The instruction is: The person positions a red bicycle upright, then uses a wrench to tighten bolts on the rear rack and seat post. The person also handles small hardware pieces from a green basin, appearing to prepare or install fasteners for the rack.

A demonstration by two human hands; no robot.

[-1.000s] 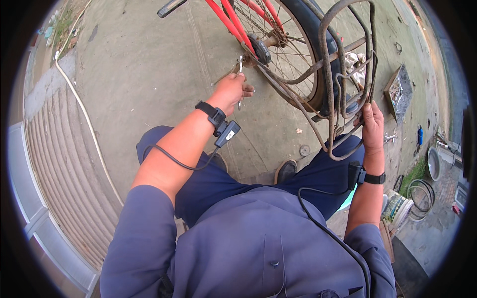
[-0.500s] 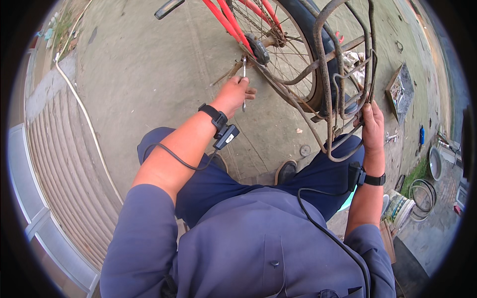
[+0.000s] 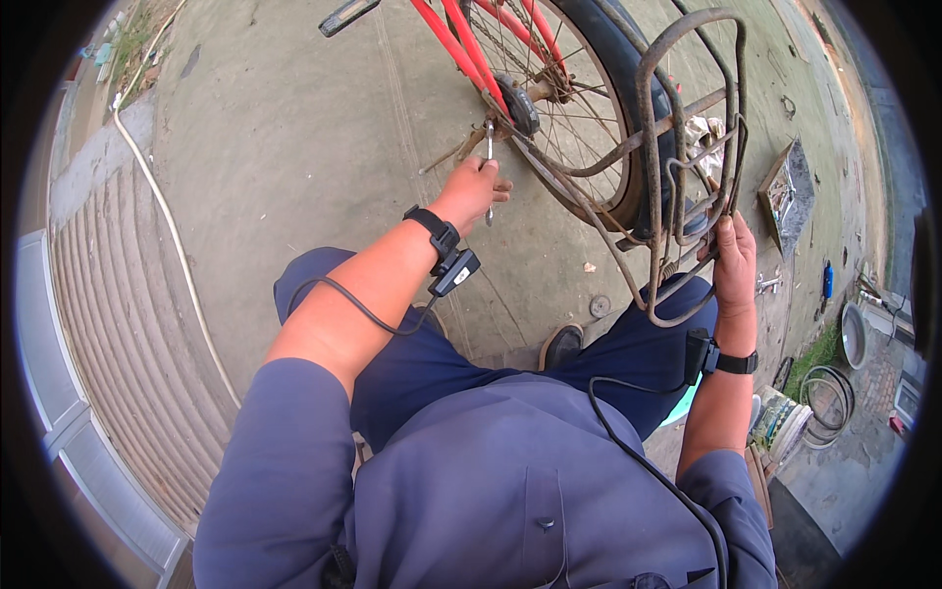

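A wrench (image 3: 489,147) is gripped in my left hand (image 3: 471,191); its upper end meets the rusty fittings beside the rear hub of a red bicycle (image 3: 473,49). My right hand (image 3: 734,257) is wrapped round the bent metal tubes of the rear rack (image 3: 655,128), near their lower right side. The rack stands over the back wheel (image 3: 628,187) and its dark mudguard. Thin stays run from the rack to the hub. Just left of the wrench, a rusty kickstand-like bar (image 3: 446,155) sticks out.
A tray of small tools (image 3: 788,196) lies on the ground at the right, with more metal tools (image 3: 768,284) and a blue-handled tool (image 3: 827,283) nearby. Farther down are a grey basin (image 3: 854,336) and a coiled hose (image 3: 829,407). A pale hose (image 3: 162,201) runs along the left.
The bicycle, rack and both hands sit slightly farther right or lower in view, mostly from a small head shift. My left hand keeps the wrench at the hub fittings; my right stays on the rack.
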